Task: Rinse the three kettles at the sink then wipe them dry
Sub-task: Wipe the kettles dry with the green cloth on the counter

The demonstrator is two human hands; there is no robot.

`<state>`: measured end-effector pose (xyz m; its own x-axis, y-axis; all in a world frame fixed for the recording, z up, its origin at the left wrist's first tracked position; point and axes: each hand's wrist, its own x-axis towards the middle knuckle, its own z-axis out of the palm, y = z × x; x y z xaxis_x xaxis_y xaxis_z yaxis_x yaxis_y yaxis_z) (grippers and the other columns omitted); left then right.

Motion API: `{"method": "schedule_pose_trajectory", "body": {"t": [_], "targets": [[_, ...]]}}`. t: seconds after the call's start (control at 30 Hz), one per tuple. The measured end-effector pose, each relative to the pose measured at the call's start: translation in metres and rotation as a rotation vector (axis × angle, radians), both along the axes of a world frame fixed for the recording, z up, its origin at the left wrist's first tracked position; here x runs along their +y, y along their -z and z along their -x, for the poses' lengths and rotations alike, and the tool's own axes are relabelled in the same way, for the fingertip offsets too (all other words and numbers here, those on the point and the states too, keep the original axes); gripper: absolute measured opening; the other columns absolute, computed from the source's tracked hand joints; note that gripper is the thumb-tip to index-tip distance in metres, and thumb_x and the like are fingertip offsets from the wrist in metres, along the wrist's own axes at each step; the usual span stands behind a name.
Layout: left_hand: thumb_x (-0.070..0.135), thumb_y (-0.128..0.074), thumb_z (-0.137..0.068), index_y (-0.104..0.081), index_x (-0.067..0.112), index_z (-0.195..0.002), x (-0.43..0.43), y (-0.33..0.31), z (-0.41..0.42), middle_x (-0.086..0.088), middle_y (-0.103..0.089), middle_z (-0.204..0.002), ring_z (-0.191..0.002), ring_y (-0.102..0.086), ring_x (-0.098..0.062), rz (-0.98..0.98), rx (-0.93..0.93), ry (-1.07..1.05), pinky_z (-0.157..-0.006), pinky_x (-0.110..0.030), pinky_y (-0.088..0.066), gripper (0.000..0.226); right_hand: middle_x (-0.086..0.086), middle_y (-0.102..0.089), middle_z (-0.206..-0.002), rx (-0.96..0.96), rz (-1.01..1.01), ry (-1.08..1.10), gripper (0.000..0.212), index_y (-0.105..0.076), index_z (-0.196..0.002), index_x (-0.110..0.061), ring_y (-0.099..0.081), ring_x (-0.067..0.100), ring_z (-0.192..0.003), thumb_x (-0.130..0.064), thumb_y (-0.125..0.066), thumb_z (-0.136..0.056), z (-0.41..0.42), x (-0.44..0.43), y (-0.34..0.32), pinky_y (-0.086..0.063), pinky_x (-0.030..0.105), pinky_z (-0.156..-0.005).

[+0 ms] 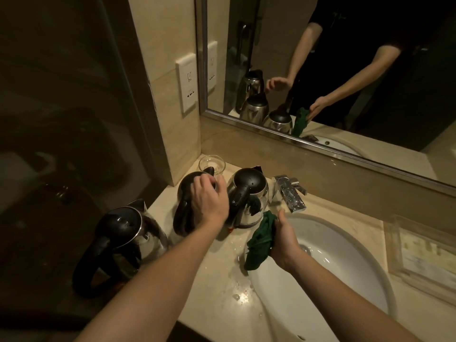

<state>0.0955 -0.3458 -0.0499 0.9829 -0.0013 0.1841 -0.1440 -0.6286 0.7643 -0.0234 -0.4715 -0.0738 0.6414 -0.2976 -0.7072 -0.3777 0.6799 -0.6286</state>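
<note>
Three steel kettles with black lids and handles stand on the beige counter left of the sink. The near kettle [123, 243] is at the counter's left edge, and the far kettle [249, 193] stands beside the faucet. My left hand [209, 201] reaches over the middle kettle [183, 206] with loosely spread fingers at its lid; whether they touch it I cannot tell. My right hand [283, 240] grips a bunched dark green cloth [259, 243] at the left rim of the white sink [345, 255], just right of the far kettle.
A chrome faucet [291, 193] stands behind the basin. A small glass bowl [212, 164] sits in the back corner, and a clear plastic tray [419, 255] lies right of the sink. Water drops lie on the counter [222, 280]. A mirror [345, 70] and a wall socket [188, 82] are behind.
</note>
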Motion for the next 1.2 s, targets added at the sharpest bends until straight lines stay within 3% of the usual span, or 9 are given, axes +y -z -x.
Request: {"method": "schedule_pose_trajectory", "body": {"t": [0.07, 0.27, 0.37, 0.47, 0.53, 0.63, 0.8, 1.03, 1.2], "targets": [[0.047, -0.039, -0.102, -0.053, 0.014, -0.098, -0.012, 0.001, 0.009, -0.004, -0.055, -0.104, -0.093, -0.052, -0.017, 0.072, 0.114, 0.063, -0.071, -0.026, -0.035, 0.036, 0.016, -0.05, -0.137, 0.016, 0.008, 0.009, 0.076, -0.041, -0.143, -0.013, -0.045, 0.035, -0.128, -0.068, -0.034, -0.09, -0.002, -0.001, 0.0, -0.03, 0.054, -0.108], [0.058, -0.031, -0.101, -0.055, 0.014, -0.103, -0.038, 0.013, 0.019, -0.005, -0.059, -0.106, -0.096, -0.053, -0.018, 0.228, 0.432, -0.01, -0.08, -0.032, -0.037, 0.05, 0.011, -0.058, -0.115, -0.01, 0.016, 0.045, 0.069, -0.047, -0.137, -0.014, -0.048, 0.033, -0.124, -0.065, -0.033, -0.092, -0.009, -0.003, -0.001, -0.033, 0.052, -0.106], [0.063, -0.026, -0.099, -0.061, 0.012, -0.11, -0.045, 0.023, 0.012, -0.009, -0.061, -0.11, -0.097, -0.052, -0.02, 0.189, 0.495, -0.041, -0.081, -0.033, -0.036, 0.063, 0.007, -0.06, -0.1, -0.046, -0.008, 0.073, 0.054, -0.058, -0.112, -0.017, -0.05, 0.032, -0.121, -0.061, -0.033, -0.095, -0.016, -0.006, -0.004, -0.032, 0.051, -0.108], [0.075, -0.016, -0.092, -0.067, 0.01, -0.105, -0.051, 0.03, 0.006, -0.012, -0.068, -0.11, -0.105, -0.062, -0.028, 0.158, 0.547, -0.059, -0.088, -0.034, -0.045, 0.084, 0.007, -0.062, -0.097, -0.064, -0.036, 0.101, 0.048, -0.059, -0.093, -0.019, -0.056, 0.026, -0.102, -0.06, -0.034, -0.095, -0.024, -0.008, -0.005, -0.035, 0.049, -0.106], [0.076, -0.013, -0.091, -0.07, 0.007, -0.102, -0.053, 0.032, 0.004, -0.016, -0.069, -0.108, -0.106, -0.063, -0.031, 0.129, 0.567, -0.059, -0.093, -0.038, -0.049, 0.09, 0.009, -0.064, -0.103, -0.086, -0.049, 0.099, 0.051, -0.062, -0.096, -0.02, -0.058, 0.024, -0.097, -0.062, -0.034, -0.094, -0.027, -0.009, -0.003, -0.037, 0.047, -0.103], [0.066, -0.019, -0.099, -0.07, 0.0, -0.108, -0.056, 0.032, 0.004, -0.02, -0.066, -0.114, -0.113, -0.059, -0.033, 0.088, 0.548, -0.093, -0.095, -0.039, -0.043, 0.084, 0.011, -0.066, -0.11, -0.12, -0.056, 0.08, 0.059, -0.064, -0.108, -0.018, -0.059, 0.025, -0.1, -0.064, -0.031, -0.094, -0.03, -0.01, -0.001, -0.04, 0.045, -0.099], [0.064, -0.018, -0.099, -0.069, -0.003, -0.111, -0.061, 0.031, 0.012, -0.023, -0.064, -0.121, -0.122, -0.054, -0.034, 0.052, 0.53, -0.133, -0.102, -0.042, -0.04, 0.085, 0.008, -0.066, -0.107, -0.12, -0.024, 0.074, 0.059, -0.064, -0.105, -0.02, -0.059, 0.024, -0.1, -0.066, -0.028, -0.093, -0.032, -0.01, -0.003, -0.039, 0.044, -0.095], [0.067, -0.017, -0.098, -0.068, 0.001, -0.113, -0.047, 0.027, 0.033, -0.023, -0.062, -0.122, -0.114, -0.058, -0.035, 0.046, 0.578, -0.097, -0.094, -0.04, -0.044, 0.085, 0.009, -0.065, -0.12, -0.104, -0.02, 0.114, 0.068, -0.06, -0.124, -0.018, -0.059, 0.024, -0.107, -0.07, -0.033, -0.089, -0.032, 0.006, -0.009, -0.048, 0.039, -0.082], [0.07, -0.016, -0.096, -0.066, 0.002, -0.116, -0.03, 0.028, 0.052, -0.023, -0.061, -0.123, -0.111, -0.061, -0.036, 0.057, 0.613, -0.048, -0.093, -0.041, -0.047, 0.086, 0.009, -0.066, -0.116, -0.124, -0.033, 0.147, 0.062, -0.065, -0.114, -0.019, -0.06, 0.023, -0.105, -0.069, -0.036, -0.089, -0.023, 0.023, -0.012, -0.047, 0.04, -0.094]]}}
